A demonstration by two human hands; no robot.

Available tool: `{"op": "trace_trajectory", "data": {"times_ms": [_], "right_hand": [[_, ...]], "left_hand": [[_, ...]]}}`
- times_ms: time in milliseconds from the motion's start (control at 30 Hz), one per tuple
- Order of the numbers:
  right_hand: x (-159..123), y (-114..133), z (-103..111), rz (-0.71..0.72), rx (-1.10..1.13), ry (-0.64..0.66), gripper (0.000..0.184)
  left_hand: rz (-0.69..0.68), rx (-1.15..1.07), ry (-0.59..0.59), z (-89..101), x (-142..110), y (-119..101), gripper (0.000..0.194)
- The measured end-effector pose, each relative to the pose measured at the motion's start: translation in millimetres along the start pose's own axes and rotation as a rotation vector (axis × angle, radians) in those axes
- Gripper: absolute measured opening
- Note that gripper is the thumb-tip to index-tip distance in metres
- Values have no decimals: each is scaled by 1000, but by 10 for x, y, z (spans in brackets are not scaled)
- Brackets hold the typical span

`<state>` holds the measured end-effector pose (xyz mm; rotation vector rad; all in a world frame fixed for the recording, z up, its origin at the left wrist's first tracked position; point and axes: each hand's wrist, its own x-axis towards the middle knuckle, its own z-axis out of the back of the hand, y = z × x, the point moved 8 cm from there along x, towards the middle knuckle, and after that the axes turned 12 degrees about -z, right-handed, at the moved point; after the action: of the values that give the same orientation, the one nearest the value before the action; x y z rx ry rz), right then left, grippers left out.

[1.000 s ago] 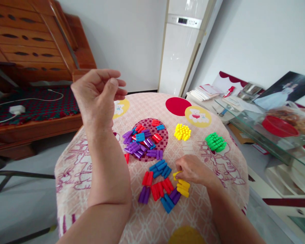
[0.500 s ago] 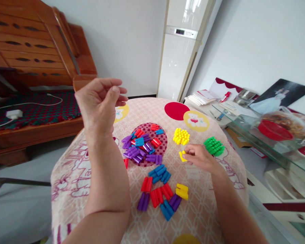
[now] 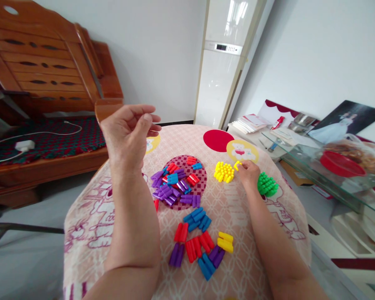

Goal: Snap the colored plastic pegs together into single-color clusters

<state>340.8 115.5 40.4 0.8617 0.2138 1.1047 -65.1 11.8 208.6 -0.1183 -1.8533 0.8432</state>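
In the head view, the person's right hand (image 3: 249, 171) pinches a small bright-yellow plastic-looking piece (image 3: 237, 165) between thumb and fingers, just right of a tight cluster of matching yellow pieces (image 3: 224, 172) on the far half of a round table's pale pink patterned tablecloth (image 3: 237, 275). A dense cluster of glossy green pieces (image 3: 268, 184) sits just to the right of that hand. The left hand (image 3: 128, 131) is raised above the table's left side, its forearm upright, its fingers loosely bent with gaps between them. To the right of that forearm, a loose pile of purple, red and blue joined tube-shaped pieces (image 3: 175, 185) lies mostly on a dark-red checked circle printed on the cloth. Nearer the person, a blue group (image 3: 195, 216) lies beyond several red joined pieces (image 3: 193, 249); around these are a purple pair (image 3: 176, 255) at left, a blue pair (image 3: 206, 266) at the near edge, another purple pair (image 3: 216, 256) beside it, and yellow joined tubes (image 3: 225, 242) at right.
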Motion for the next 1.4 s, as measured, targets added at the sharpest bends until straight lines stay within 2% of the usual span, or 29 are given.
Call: {"op": "trace_trajectory", "data": {"times_ms": [200,333,467,567,667,767,867,1000,1100,1200,1333,1400], "right_hand": [[-40,100,-175,104,-147,124,32],[-106,83,-35,83,-128,115,41],[-258,110,163,114,-53,140,35],[-515,178,199,178,-75,347,28],[-924,272,227,261,-134,648,24],[-1356,337,316,320,-228,867,22],[-1731,357,357,382,-336,1015,22],[-2045,365,314,515,-447,1103,20],[-2120,371,295,565,-453,1118,17],[-2127,340,296,532,-406,1149,14],[-2014,247,286,324,-187,1243,10],[-1772,227,302,233,-68,1132,14]], "left_hand": [[11,0,-5,2,-6,1,18],[10,-2,-8,-2,-2,-3,19],[4,4,-5,-13,-2,-15,19],[3,4,-6,-11,-1,-19,19],[0,9,-1,-8,7,-15,20],[-19,16,-5,-4,16,-26,21],[-27,11,-9,-10,15,-40,22],[-26,12,-2,-18,10,-50,21],[-30,16,1,-14,17,-46,21],[-25,24,-5,-4,21,-33,21],[-18,34,-7,4,16,-23,21],[-14,38,-3,1,14,-21,21]]}}
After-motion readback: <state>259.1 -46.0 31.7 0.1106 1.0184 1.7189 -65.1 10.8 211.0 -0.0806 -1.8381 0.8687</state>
